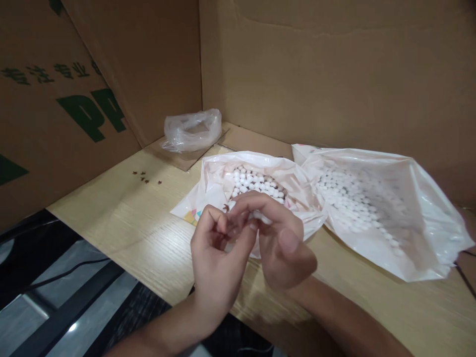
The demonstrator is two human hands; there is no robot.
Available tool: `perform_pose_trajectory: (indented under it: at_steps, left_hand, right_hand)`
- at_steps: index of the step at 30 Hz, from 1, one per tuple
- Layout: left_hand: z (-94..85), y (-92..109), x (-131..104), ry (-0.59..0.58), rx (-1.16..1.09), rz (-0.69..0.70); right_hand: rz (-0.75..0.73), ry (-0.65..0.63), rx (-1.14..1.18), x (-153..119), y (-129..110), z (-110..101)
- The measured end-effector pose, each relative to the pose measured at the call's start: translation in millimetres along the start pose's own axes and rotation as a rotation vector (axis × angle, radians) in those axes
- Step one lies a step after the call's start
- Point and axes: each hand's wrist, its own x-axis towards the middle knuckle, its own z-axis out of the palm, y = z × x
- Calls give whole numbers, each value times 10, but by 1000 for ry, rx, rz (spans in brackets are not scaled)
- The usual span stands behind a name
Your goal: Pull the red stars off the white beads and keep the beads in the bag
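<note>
My left hand (219,263) and my right hand (278,238) meet in front of an open white plastic bag (215,171). Inside that bag lie many small white pieces (253,179) with dark bits among them. The fingers of my left hand are pinched, with a small brown piece (226,208) showing at their tips. My right hand is curled around a small white piece (261,217), beside the left thumb. Fingers partly hide what is between the two hands.
A second translucent bag (420,198) with white pieces lies at the right. A clear plastic bag (193,130) stands at the back on a cardboard sheet. Several tiny brown pieces (143,179) are scattered on the wooden table (130,218). Cardboard walls (316,74) enclose the back and left.
</note>
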Motion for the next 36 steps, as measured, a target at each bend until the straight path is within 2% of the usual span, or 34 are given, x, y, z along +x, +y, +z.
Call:
perform_pose_trajectory:
  at_steps: [4,14,18,21,23,25,28,30,36]
  left_hand:
    - [-6,-5,-11,0,-20,-6]
    - [-12,-37,-18,-6,-26,-1]
    - [-6,-17,-8,-57,-25,-24]
    - [-37,21,18,-167,-68,-87]
    - [-107,51,60,-228,-71,-99]
    - [-226,78,138,-221,-16,-42]
    - [-462,104,323,-77,118,104]
    - [-618,108,465,7,166,138]
    - [-1018,68,854,69,358,159]
  right_hand:
    - [-27,-5,-5,0,-17,14]
    - [20,-12,-6,-44,16,20]
    - [80,65,56,16,-38,-2]
    - [178,171,154,92,-80,-10]
    - [232,230,218,136,-83,-20]
    - [248,254,263,174,-62,-40]
    - [259,284,273,229,-9,-90]
    - [282,317,266,272,24,-130]
    - [362,405,295,365,79,-238]
